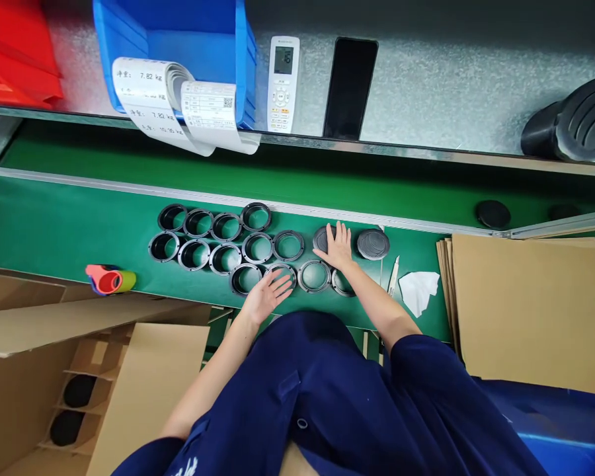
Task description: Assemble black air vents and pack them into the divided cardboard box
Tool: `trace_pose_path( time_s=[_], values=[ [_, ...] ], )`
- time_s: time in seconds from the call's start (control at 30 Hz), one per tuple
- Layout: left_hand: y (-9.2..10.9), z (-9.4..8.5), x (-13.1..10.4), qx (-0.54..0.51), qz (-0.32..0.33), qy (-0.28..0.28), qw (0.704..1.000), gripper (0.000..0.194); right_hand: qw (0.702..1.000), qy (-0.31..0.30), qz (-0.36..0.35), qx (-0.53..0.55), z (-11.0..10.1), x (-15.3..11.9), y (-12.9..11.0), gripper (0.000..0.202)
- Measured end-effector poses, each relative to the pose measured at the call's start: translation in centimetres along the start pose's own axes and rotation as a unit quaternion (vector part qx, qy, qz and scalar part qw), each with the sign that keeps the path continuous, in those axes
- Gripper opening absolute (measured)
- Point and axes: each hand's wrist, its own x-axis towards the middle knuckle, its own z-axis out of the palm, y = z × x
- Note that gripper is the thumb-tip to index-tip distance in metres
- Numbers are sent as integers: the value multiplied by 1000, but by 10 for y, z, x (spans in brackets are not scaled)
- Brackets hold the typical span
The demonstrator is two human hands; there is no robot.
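- Black disc-topped piece (320,238) sits on the green tabletop (79,218), near the tabletop's far edge strip, left of a second ribbed black piece (373,244); the two stand apart.
- Judged by look: hard, stiff plastic, fairly light, not very fragile. The smooth outer side could slip a little; the ridged top should give some grip.
- Best hold, I judge: fingers and thumb around the outer edge, not a pinch on the flat top.
- Open black rings (218,258) stand in rows to the left. Probably light and rigid too; I would take them by the outer wall, or with a finger inside the rim.
- My right hand (339,252) is spread wide, reaching over the disc-topped piece, thumb out at its near edge. Not closed round anything.
- My left hand (266,295) lies palm up, fingers loosely extended over a near-row ring (281,266). Nothing gripped; contact with the ring I cannot tell.
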Motion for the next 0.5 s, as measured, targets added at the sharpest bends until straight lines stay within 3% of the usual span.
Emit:
trace_pose_path(
  time_s=[0.07,0.13,0.3,0.4,0.5],
  values=[
    [1,-7,0,6,0,37,999,43,999,45,-26,10,-1,9,-4,84],
    [3,-8,1,15,-11,71,997,41,997,51,-56,19,1,16,-10,75],
    [8,16,12,61,-36,99,993,40,998,-42,-27,37,5,22,-10,72],
    [14,25,14,102,-25,126,986,43,999,-4,-16,49,-26,49,27,73],
    [25,5,-3,105,-4,174,979,44,994,84,27,60,-85,96,75,62]
  ],
)
